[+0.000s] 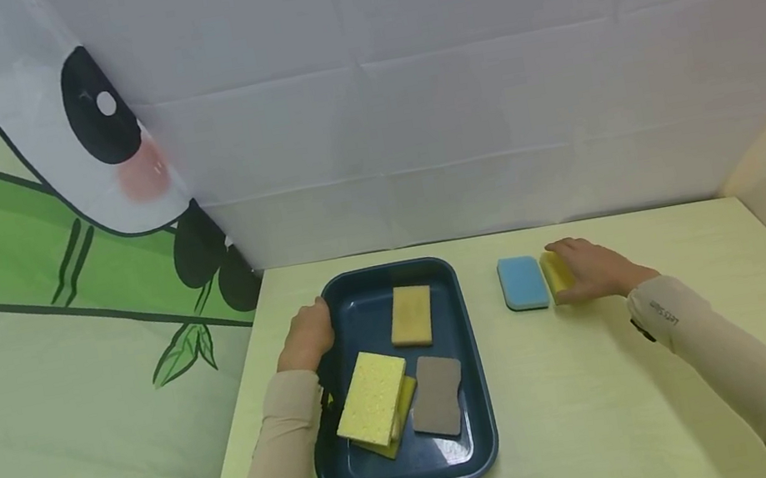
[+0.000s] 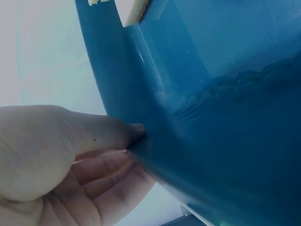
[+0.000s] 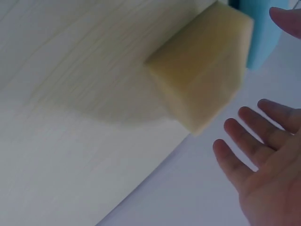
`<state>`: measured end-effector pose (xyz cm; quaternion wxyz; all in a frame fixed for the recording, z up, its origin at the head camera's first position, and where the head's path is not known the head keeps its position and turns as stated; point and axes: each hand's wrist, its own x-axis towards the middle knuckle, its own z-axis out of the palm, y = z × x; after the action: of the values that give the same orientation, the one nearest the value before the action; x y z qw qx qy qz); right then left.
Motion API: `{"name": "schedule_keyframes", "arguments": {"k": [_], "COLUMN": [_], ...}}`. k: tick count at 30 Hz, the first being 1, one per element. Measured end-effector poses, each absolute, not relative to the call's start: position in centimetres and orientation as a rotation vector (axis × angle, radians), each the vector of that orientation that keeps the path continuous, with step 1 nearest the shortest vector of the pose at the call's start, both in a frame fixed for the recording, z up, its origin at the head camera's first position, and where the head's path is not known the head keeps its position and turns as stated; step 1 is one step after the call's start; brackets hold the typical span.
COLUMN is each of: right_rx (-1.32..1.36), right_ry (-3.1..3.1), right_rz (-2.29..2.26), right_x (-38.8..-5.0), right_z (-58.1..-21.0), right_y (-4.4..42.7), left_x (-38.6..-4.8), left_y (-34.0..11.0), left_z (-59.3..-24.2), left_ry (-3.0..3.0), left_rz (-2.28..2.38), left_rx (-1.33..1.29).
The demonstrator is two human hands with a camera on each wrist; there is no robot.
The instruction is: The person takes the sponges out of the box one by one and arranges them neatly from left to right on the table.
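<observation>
My left hand (image 1: 310,336) pinches the left rim of a dark blue tray (image 1: 358,319). In the left wrist view, the thumb (image 2: 120,132) lies inside the tray wall, the other fingers outside. My right hand (image 1: 595,271) is over a yellow sponge (image 1: 555,274) at the back of the table and partly hides it. The right wrist view has this sponge (image 3: 202,66) between the thumb and the spread fingers (image 3: 251,146), with a visible gap to them. Just left of it lies a blue sponge (image 1: 523,283) with a dark underside.
Inside the tray are a tan sponge (image 1: 411,315), a grey sponge (image 1: 437,396) with notched sides, and a pale yellow sponge (image 1: 371,397) lying tilted on another yellow one (image 1: 405,404). A white sheet (image 1: 471,131) hangs behind the pale wooden table (image 1: 571,410).
</observation>
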<state>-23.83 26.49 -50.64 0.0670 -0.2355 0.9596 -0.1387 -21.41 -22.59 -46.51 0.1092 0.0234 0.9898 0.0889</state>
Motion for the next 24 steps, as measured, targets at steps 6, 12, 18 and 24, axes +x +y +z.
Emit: {"name": "schedule_keyframes", "arguments": {"k": [6, 12, 18, 24], "right_rx": [-0.640, -0.670, -0.752, -0.887], "right_ry": [2.917, 2.915, 2.918, 2.903], "right_rz": [-0.404, -0.463, -0.504, -0.490], "right_x": [-23.4, -22.4, -21.0, -19.7], "right_z": [-49.6, -48.4, -46.8, -45.3], "right_y": [24.9, 23.0, 20.6, 18.2], "left_x": [-21.4, -21.3, -21.4, -21.4], "left_y": [-22.6, -22.7, -22.7, -22.7], "left_z": [-46.4, -46.5, -46.4, -46.4], "left_ry": [2.907, 2.917, 2.916, 2.918], "left_rz": [0.272, 0.275, 0.261, 0.263], "left_rx": [0.059, 0.090, 0.110, 0.105]}}
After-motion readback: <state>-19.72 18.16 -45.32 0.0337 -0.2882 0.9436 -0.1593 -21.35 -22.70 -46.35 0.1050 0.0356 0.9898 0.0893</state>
